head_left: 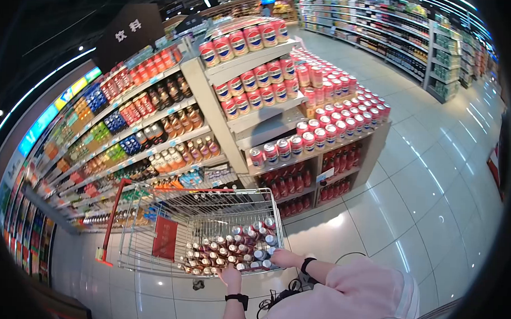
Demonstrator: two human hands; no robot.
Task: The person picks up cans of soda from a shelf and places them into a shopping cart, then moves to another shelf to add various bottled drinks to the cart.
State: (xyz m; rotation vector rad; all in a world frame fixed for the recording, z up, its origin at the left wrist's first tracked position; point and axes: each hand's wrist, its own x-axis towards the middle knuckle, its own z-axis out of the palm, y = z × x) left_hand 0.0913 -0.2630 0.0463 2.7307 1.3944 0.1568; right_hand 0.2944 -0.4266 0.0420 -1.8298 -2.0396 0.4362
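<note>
Inside a wire shopping cart (269, 202) stand several dark bottles with pale caps (210, 256) and silver-topped cans (253, 232), close together at the near end. My left hand (229, 275) is at the near side of the cart, beside the bottles, with its fingers apart and nothing visible in them. To the right, my right hand (286, 258) reaches over the cart's corner with its fingers closed at a can (271, 240); the fingertips are small and partly hidden. Black bands circle both wrists.
Behind the cart rises a drink shelf (184, 95) with rows of bottles. Pink-and-blue cans (324, 128) fill a display, with red bottles (288, 186) below. Tiled floor (400, 204) stretches right toward more shelves (372, 34). Dark cables (287, 293) hang near my body.
</note>
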